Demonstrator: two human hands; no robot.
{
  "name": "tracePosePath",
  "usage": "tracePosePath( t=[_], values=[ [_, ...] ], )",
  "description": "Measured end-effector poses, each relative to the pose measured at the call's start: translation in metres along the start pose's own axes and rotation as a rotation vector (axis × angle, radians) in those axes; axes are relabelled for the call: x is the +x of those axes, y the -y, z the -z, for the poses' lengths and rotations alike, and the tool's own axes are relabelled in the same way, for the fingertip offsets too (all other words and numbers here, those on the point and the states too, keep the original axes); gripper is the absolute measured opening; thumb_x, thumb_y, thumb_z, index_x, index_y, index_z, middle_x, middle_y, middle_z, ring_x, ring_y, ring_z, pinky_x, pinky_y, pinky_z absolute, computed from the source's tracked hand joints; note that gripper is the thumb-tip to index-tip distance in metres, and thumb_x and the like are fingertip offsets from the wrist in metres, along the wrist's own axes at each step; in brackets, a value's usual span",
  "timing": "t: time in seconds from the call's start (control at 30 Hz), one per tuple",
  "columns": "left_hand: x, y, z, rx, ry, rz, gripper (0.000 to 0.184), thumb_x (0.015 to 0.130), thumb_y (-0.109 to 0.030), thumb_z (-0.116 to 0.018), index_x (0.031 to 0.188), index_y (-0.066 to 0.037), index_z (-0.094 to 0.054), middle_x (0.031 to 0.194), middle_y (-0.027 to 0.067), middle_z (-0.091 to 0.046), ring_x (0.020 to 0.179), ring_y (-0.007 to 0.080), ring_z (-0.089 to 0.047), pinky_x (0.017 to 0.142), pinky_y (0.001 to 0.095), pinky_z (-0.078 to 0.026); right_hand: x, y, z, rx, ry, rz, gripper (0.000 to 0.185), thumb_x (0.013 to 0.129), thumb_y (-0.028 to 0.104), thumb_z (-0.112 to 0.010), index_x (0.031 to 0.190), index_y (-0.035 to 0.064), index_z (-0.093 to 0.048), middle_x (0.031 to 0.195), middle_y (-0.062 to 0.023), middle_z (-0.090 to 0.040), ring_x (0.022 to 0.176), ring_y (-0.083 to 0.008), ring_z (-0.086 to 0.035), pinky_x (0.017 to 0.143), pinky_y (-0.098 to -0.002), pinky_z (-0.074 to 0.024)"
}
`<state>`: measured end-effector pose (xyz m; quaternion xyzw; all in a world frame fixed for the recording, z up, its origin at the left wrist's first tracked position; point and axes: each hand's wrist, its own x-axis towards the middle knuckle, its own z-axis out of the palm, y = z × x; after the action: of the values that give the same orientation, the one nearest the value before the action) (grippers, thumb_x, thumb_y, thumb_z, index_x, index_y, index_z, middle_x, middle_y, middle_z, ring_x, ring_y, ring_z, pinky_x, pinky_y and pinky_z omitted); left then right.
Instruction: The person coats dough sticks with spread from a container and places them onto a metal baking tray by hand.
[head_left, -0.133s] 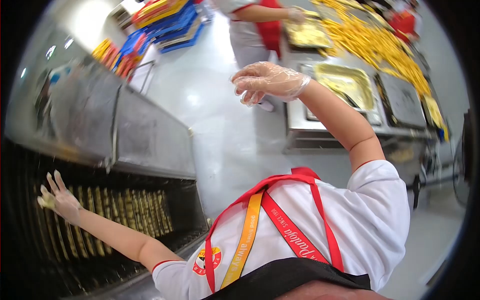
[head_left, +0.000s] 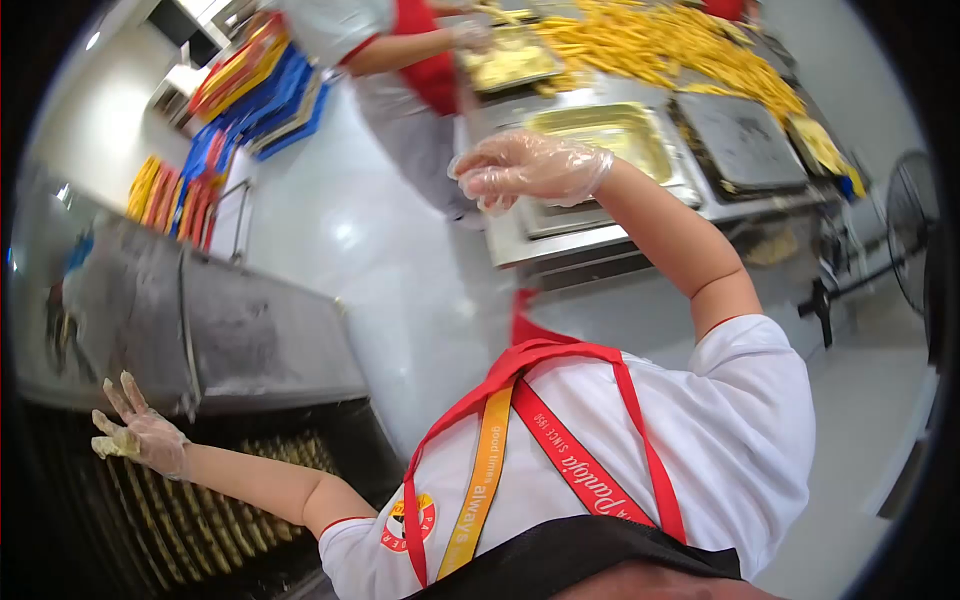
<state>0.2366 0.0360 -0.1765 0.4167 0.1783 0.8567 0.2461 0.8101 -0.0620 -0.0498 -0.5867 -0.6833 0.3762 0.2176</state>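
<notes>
My left hand (head_left: 140, 432), in a clear glove, is stretched out with its fingers spread. Yellowish smears mark the glove, and nothing is held. Near it, a dark tray (head_left: 342, 437) lies below the metal cabinet (head_left: 275, 335), with rows of pale, slender strips (head_left: 215, 520). Raised in mid-air, my right hand (head_left: 535, 168) also wears a clear glove. Its fingers are loosely curved, with no object visible in them. Behind that hand, on the metal table, is a rectangular pan (head_left: 665, 150) with a pale yellow coating inside.
Many yellow sticks (head_left: 640, 45) are heaped on the table (head_left: 508, 245). A dark flat tray (head_left: 745, 140) lies at its right. A co-worker (head_left: 400, 75) stands by a second pan (head_left: 510, 60). Stacked coloured crates (head_left: 290, 105) are at upper left; a fan (head_left: 910, 230) stands right.
The view has swung right, so the table and co-worker appear farther left. My left hand appears higher relative to the dark tray. My right hand now overlaps the coated pan.
</notes>
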Motion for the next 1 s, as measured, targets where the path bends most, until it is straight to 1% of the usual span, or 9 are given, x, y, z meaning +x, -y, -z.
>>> tracePosePath(
  t=[0.1,0.23,0.3,0.37,0.4,0.57,0.7,0.9,1.0],
  values=[
    [0.010,-0.048,-0.155,0.197,0.605,-0.175,0.066,0.088,-0.042,-0.063,0.143,-0.020,-0.034,0.144,0.0021,-0.039,0.131,0.0412,-0.038,0.106,0.0605,-0.039,-0.037,-0.136,-0.047,0.268,-0.035,0.085,0.052,0.094,0.035,-0.061,0.124,-0.0062,-0.053,0.100,-0.0092,-0.063,0.090,-0.0154,-0.062,0.077,-0.0293,-0.0535],
    [-0.152,0.007,-0.386,0.166,0.651,0.098,0.084,0.084,-0.047,-0.067,0.148,-0.017,-0.022,0.150,0.0138,-0.025,0.132,0.0424,-0.037,0.104,0.0600,-0.039,-0.159,-0.281,0.024,0.374,-0.181,-0.169,0.047,0.094,0.031,-0.061,0.121,-0.0066,-0.055,0.092,-0.0090,-0.064,0.084,-0.0147,-0.061,0.074,-0.0306,-0.0525],
    [-0.171,0.051,-0.419,0.055,0.708,0.137,0.090,0.082,-0.048,-0.069,0.148,-0.013,-0.019,0.149,0.0145,-0.024,0.130,0.0418,-0.039,0.103,0.0579,-0.041,-0.220,-0.295,0.050,0.267,-0.385,-0.275,0.040,0.093,0.031,-0.061,0.108,-0.0063,-0.058,0.083,-0.0069,-0.061,0.076,-0.0133,-0.058,0.071,-0.0295,-0.0512],
    [-0.214,0.085,-0.495,-0.161,0.853,0.231,0.076,0.091,-0.010,-0.060,0.148,-0.001,-0.010,0.148,0.0183,-0.023,0.132,0.0387,-0.037,0.103,0.0526,-0.045,-0.274,-0.330,0.071,0.276,-0.421,-0.356,0.035,0.093,0.028,-0.061,0.106,-0.0052,-0.058,0.080,-0.0061,-0.059,0.074,-0.0124,-0.057,0.070,-0.0292,-0.0506],
    [-0.237,0.096,-0.533,0.030,0.914,0.184,0.077,0.091,-0.010,-0.060,0.148,-0.001,-0.010,0.148,0.0179,-0.023,0.131,0.0374,-0.039,0.102,0.0512,-0.046,-0.298,-0.339,0.076,0.364,-0.436,-0.410,0.032,0.093,0.024,-0.060,0.107,-0.0051,-0.058,0.083,-0.0070,-0.059,0.075,-0.0124,-0.057,0.070,-0.0296,-0.0507],
    [-0.351,0.139,-0.666,-0.121,1.024,0.431,0.067,0.083,-0.004,-0.068,0.141,0.001,-0.034,0.136,0.0129,-0.044,0.124,0.0256,-0.048,0.095,0.0331,-0.047,-0.404,-0.383,0.097,0.433,-0.639,-0.521,0.044,0.090,0.033,-0.060,0.115,-0.0033,-0.060,0.096,-0.0129,-0.065,0.079,-0.0189,-0.063,0.075,-0.0325,-0.0513],
    [-0.445,0.188,-0.749,0.128,1.223,0.253,0.059,0.085,-0.011,-0.069,0.136,0.002,-0.043,0.120,0.0112,-0.056,0.107,0.0188,-0.058,0.088,0.0293,-0.049,-0.474,-0.431,0.126,0.425,-0.848,-0.559,0.043,0.089,0.029,-0.063,0.118,-0.0022,-0.060,0.102,-0.0140,-0.065,0.088,-0.0210,-0.064,0.079,-0.0326,-0.0517],
    [-0.627,0.249,-0.862,-0.029,1.325,0.653,0.058,0.084,-0.011,-0.069,0.136,0.000,-0.046,0.121,0.0111,-0.057,0.104,0.0189,-0.058,0.084,0.0290,-0.051,-0.559,-0.531,0.202,0.294,-0.934,-0.613,0.042,0.085,0.024,-0.067,0.120,0.0014,-0.060,0.112,-0.0166,-0.064,0.104,-0.0266,-0.062,0.091,-0.0347,-0.0490],
    [-0.699,0.256,-0.911,0.116,1.445,0.576,0.062,0.081,-0.016,-0.073,0.135,0.000,-0.048,0.124,0.0130,-0.058,0.108,0.0218,-0.059,0.090,0.0322,-0.050,-0.584,-0.575,0.252,-0.224,-0.884,-0.786,0.047,0.080,0.019,-0.069,0.123,0.0042,-0.058,0.116,-0.0184,-0.061,0.107,-0.0329,-0.060,0.093,-0.0388,-0.0476]
  ],
)
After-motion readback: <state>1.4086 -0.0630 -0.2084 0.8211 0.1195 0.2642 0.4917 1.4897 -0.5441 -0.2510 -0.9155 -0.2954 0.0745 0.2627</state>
